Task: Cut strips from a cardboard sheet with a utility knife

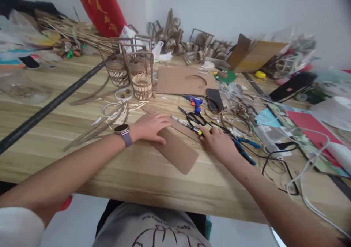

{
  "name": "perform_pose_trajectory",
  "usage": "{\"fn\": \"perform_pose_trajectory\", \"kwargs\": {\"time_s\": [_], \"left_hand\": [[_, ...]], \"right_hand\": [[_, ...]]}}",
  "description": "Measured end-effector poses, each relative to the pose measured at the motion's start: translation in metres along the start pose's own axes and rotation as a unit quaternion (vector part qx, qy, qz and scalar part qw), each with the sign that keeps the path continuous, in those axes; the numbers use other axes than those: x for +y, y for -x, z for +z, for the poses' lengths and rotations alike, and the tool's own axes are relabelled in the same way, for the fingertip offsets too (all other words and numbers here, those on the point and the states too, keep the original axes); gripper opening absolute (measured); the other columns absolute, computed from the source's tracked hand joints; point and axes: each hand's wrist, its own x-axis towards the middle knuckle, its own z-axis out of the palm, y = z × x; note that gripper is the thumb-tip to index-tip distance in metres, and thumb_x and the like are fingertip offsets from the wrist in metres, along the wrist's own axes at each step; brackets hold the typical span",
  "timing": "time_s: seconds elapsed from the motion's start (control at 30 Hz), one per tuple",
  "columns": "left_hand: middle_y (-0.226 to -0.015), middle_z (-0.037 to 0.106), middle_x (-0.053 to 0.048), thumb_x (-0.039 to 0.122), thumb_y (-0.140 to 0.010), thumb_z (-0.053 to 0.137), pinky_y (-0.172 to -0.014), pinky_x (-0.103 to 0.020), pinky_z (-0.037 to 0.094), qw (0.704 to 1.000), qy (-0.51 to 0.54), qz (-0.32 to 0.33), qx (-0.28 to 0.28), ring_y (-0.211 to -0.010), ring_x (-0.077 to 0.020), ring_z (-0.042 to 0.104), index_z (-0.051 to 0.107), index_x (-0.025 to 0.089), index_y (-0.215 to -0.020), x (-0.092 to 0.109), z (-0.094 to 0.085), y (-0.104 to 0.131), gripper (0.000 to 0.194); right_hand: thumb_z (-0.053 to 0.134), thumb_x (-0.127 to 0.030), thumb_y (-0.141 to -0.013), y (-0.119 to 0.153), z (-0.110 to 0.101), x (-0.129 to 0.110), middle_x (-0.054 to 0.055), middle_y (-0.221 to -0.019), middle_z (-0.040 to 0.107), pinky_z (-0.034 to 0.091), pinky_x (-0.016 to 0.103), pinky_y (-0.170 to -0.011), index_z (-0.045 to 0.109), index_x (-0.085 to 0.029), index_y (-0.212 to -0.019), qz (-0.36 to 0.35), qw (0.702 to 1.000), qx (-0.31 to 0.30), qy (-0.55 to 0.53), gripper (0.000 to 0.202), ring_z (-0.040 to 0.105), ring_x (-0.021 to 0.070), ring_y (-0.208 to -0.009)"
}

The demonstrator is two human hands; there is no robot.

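Observation:
My left hand (153, 127) rests with spread fingers on the upper part of a brown cardboard piece (178, 150) with rounded corners. My right hand (216, 141) is to the right of the cardboard, its curled fingers at the yellow-tipped end of a slim pen-like tool (184, 123); whether they grip it is unclear. Black-handled scissors (193, 118) lie just beyond the right hand. Above them is a blue glue gun (195, 102). Pliers with blue handles (244, 148) lie beside the right wrist. A narrow brown strip (186, 130) lies between the cardboard and the tool.
Small woven baskets with tall handles (131, 71) stand at the back left. A flat brown board (183, 80) and a dark phone (214, 100) lie beyond the tools. Curled strips (241, 108) and white cables (301, 177) clutter the right. An open cardboard box (255, 55) stands at the back.

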Motion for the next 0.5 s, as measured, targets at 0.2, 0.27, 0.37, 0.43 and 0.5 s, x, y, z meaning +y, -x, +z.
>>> {"fn": "perform_pose_trajectory", "kwargs": {"time_s": [0.2, 0.27, 0.37, 0.43, 0.5], "left_hand": [[-0.123, 0.065, -0.016, 0.059, -0.077, 0.076, -0.114, -0.049, 0.027, 0.995, -0.082, 0.030, -0.046, -0.123, -0.0323, 0.051, 0.061, 0.013, -0.128, 0.015, -0.017, 0.005, 0.070], [-0.114, 0.065, -0.015, 0.062, -0.073, 0.078, -0.106, -0.044, 0.037, 0.995, -0.075, 0.028, -0.056, -0.113, -0.0312, 0.054, 0.066, 0.012, -0.116, 0.022, -0.023, 0.003, 0.067], [-0.107, 0.064, -0.011, 0.058, -0.076, 0.078, -0.086, -0.034, 0.045, 0.998, -0.044, 0.006, -0.038, -0.104, -0.0279, 0.056, 0.068, 0.014, -0.101, 0.030, -0.032, 0.006, 0.052], [-0.104, 0.063, -0.009, 0.046, -0.088, 0.070, -0.080, -0.031, 0.045, 0.999, -0.032, -0.016, -0.011, -0.097, -0.0236, 0.058, 0.067, 0.015, -0.098, 0.036, -0.037, 0.015, 0.033], [-0.101, 0.062, -0.007, 0.035, -0.099, 0.056, -0.076, -0.031, 0.044, 0.998, -0.033, -0.044, 0.013, -0.090, -0.0210, 0.059, 0.066, 0.015, -0.098, 0.046, -0.040, 0.028, 0.022]], "right_hand": [[0.042, -0.035, -0.101, 0.008, -0.007, -0.033, 0.017, -0.122, 0.063, 0.043, 0.039, -0.090, 0.056, -0.018, -0.135, -0.068, 0.993, 0.050, -0.078, 0.040, 0.058, 0.0291, -0.110], [0.051, -0.043, -0.098, 0.014, -0.012, -0.045, 0.014, -0.114, 0.066, 0.045, 0.037, -0.087, 0.062, -0.018, -0.126, -0.098, 0.988, 0.044, -0.113, 0.039, 0.060, 0.0275, -0.105], [0.058, -0.040, -0.095, 0.017, -0.018, -0.055, 0.011, -0.099, 0.069, 0.047, 0.033, -0.082, 0.069, -0.015, -0.104, -0.099, 0.982, 0.036, -0.159, 0.028, 0.063, 0.0242, -0.095], [0.053, -0.033, -0.098, 0.019, -0.022, -0.054, 0.010, -0.095, 0.068, 0.047, 0.030, -0.080, 0.068, -0.014, -0.096, -0.085, 0.979, 0.041, -0.180, 0.024, 0.064, 0.0222, -0.093], [0.048, -0.029, -0.100, 0.025, -0.027, -0.047, 0.011, -0.097, 0.067, 0.047, 0.030, -0.082, 0.068, -0.014, -0.097, -0.079, 0.976, 0.055, -0.196, 0.025, 0.063, 0.0218, -0.095]]}}
